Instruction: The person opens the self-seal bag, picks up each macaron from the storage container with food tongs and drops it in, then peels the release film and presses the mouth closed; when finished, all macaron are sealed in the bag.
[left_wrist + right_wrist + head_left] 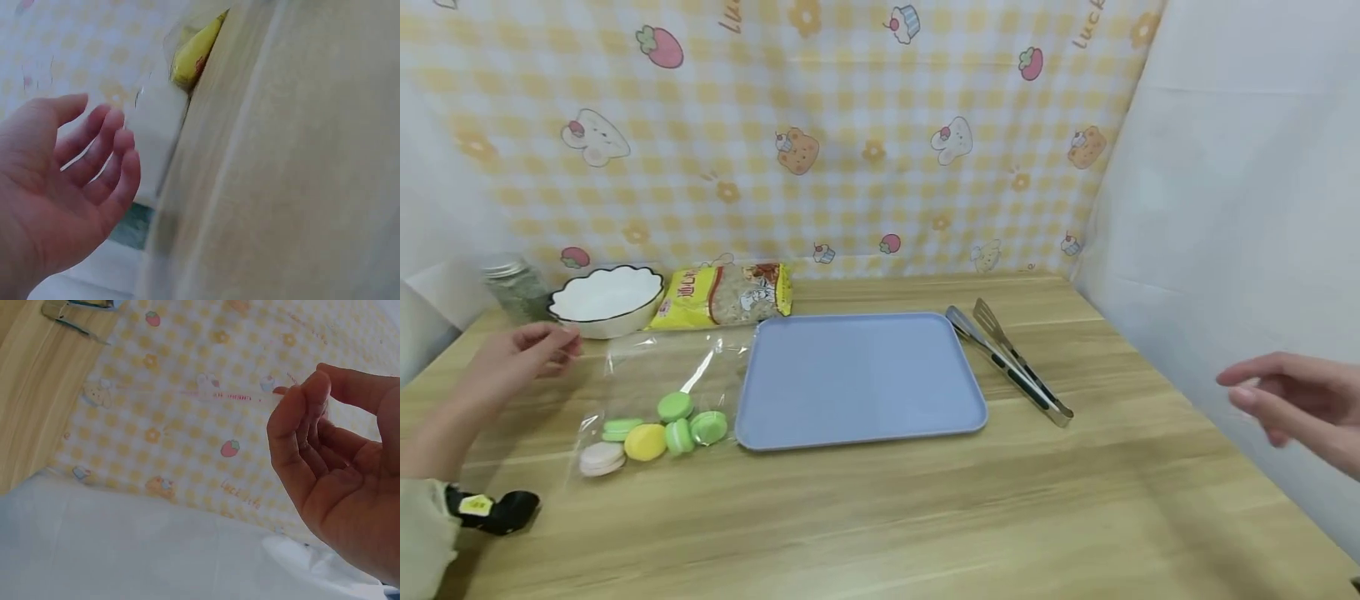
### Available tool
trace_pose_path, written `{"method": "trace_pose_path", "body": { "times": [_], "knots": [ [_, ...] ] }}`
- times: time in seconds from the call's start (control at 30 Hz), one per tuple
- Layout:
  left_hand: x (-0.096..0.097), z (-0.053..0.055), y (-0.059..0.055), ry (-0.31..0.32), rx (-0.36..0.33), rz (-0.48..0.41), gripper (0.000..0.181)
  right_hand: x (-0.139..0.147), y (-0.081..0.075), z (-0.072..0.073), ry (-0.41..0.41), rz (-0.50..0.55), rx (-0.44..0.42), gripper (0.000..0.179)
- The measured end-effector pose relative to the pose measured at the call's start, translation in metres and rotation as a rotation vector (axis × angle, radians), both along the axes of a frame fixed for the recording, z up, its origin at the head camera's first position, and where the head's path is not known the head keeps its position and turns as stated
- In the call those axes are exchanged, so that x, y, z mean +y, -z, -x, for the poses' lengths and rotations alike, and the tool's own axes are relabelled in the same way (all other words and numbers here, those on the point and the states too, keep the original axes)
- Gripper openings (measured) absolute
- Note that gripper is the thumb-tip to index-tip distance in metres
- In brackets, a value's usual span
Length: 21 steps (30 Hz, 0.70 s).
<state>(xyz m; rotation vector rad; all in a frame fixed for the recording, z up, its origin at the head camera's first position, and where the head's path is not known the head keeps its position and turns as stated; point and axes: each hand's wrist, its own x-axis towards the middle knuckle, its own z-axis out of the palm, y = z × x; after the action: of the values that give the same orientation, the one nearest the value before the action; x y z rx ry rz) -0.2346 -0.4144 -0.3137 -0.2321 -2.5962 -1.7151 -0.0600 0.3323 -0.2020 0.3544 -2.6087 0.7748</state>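
Observation:
My left hand hovers at the left side of the table, fingers loosely bent and holding nothing. Nearest to it is a white bowl with a dark scalloped rim. Just right of that hand lies a clear plastic bag with several macarons, green, yellow and pale pink. My right hand floats off the table's right edge; in the right wrist view, its curled fingers and thumb have nothing between them. A light blue tray lies flat in the middle.
Metal tongs with black grips and one slotted end lie right of the tray. A yellow food packet lies behind the bag. A glass jar stands at the far left. A checked cloth hangs behind the table.

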Motion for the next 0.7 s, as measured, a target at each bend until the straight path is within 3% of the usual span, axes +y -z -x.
{"method": "trace_pose_path", "body": {
  "times": [0.1, 0.17, 0.27, 0.33, 0.5, 0.6, 0.7],
  "knots": [
    [0.023, -0.004, -0.016, -0.051, 0.146, 0.262, 0.026, -0.024, -0.003, 0.017, -0.082, -0.191, 0.096, 0.033],
    [0.042, -0.008, -0.025, -0.031, 0.206, 0.404, 0.032, -0.040, -0.002, 0.030, -0.112, -0.349, 0.184, 0.038],
    [0.071, -0.014, -0.036, 0.049, 0.290, 0.555, 0.031, -0.061, 0.014, 0.056, -0.215, -0.409, 0.266, 0.040],
    [0.090, -0.019, -0.040, 0.133, 0.343, 0.588, 0.030, -0.076, 0.030, 0.075, -0.271, -0.403, 0.255, 0.035],
    [0.130, -0.031, -0.040, 0.320, 0.495, 0.648, 0.019, -0.110, 0.072, 0.113, -0.419, -0.343, 0.105, 0.018],
    [0.145, -0.039, -0.038, 0.381, 0.544, 0.680, 0.016, -0.121, 0.088, 0.127, -0.460, -0.350, 0.070, 0.011],
    [0.152, -0.047, -0.037, 0.411, 0.540, 0.706, 0.014, -0.123, 0.096, 0.134, -0.448, -0.356, 0.035, 0.007]
  ]
}}
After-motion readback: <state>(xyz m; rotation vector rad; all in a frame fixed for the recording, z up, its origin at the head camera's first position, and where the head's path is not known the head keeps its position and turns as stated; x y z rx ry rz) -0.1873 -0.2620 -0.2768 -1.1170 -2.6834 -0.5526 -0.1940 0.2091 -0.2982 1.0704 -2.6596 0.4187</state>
